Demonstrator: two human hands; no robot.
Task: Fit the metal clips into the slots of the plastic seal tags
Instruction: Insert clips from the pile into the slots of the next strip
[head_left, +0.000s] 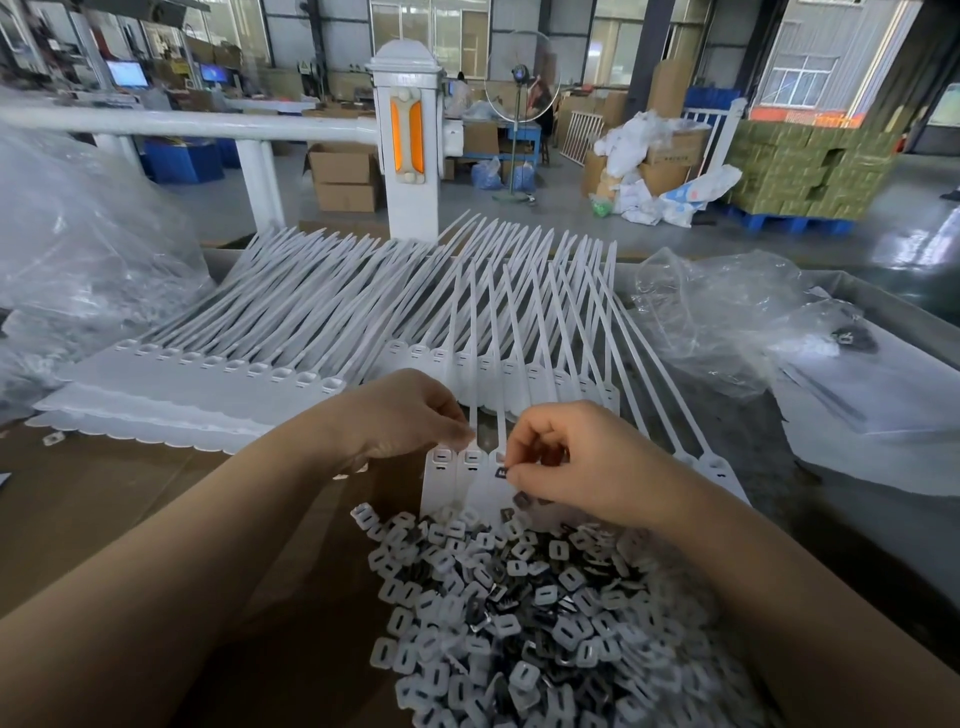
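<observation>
A dark metal clip (502, 473) is pinched in the grip of the right hand (582, 462) at the head of a white plastic seal tag (496, 486), just below the centre of the frame; whether the clip sits in the slot cannot be told. The left hand (410, 415), fingers curled, pinches the thin strap (473, 415) of the neighbouring tag (470, 478) just above its head. Three such tags lie side by side here, their straps running up toward the middle of the frame. Directly below them, filling the lower centre, is a heap of loose clips (524, 603), white and dark pieces mixed, touching the lower ends of the tags. The heap and the forearms rest over brown cardboard (130, 493) at lower left. Above the hands, two fanned rows of joined seal tags (291, 338) spread across the middle of the frame on the grey tabletop (753, 441). Crumpled clear plastic bags (727, 312) lie at right, with more clear plastic (78, 234) at the left edge. Behind stands a white post with an orange reflector (406, 140), and beyond it cardboard boxes (345, 176) and a standing fan (519, 78) on a factory floor.
</observation>
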